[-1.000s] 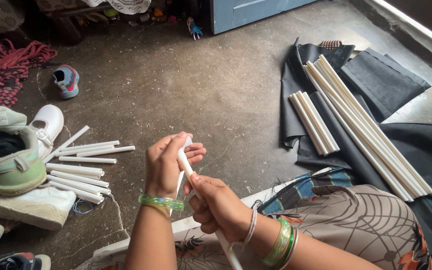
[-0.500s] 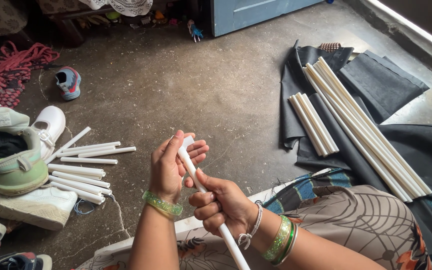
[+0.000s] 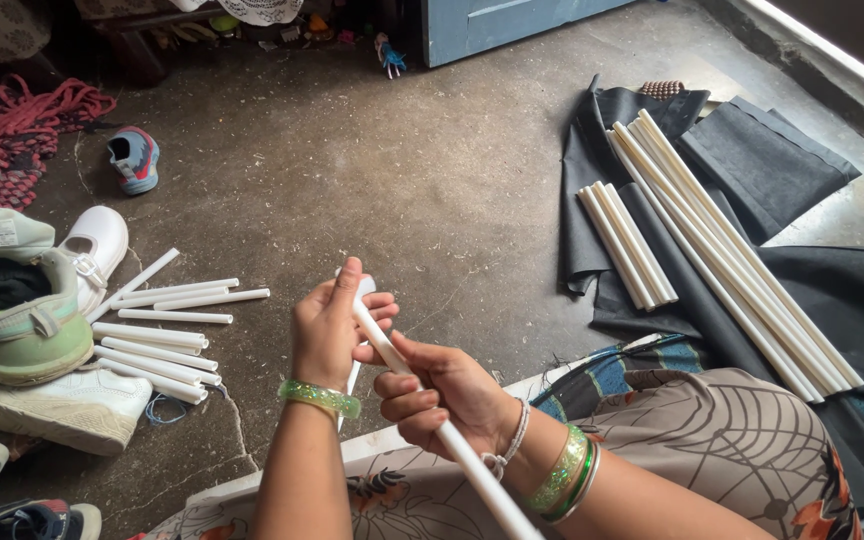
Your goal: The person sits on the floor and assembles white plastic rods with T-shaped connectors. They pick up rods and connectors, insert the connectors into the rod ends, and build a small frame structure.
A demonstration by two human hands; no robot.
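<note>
Gripping one white tube [image 3: 422, 400], both hands clamped: left hand [image 3: 330, 335] at tip, right hand [image 3: 442, 400] mid-shaft; next, likely joining cut tubes [image 3: 157, 340] on floor.

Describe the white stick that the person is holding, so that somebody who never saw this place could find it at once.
Start from the bare concrete floor, then look down to the two hands at the bottom middle. The white stick runs slantwise through the right hand, and the left hand grips its upper end. The short sticks on the left and the long sticks on the dark cloth lie on the ground; only this one is held.
</note>
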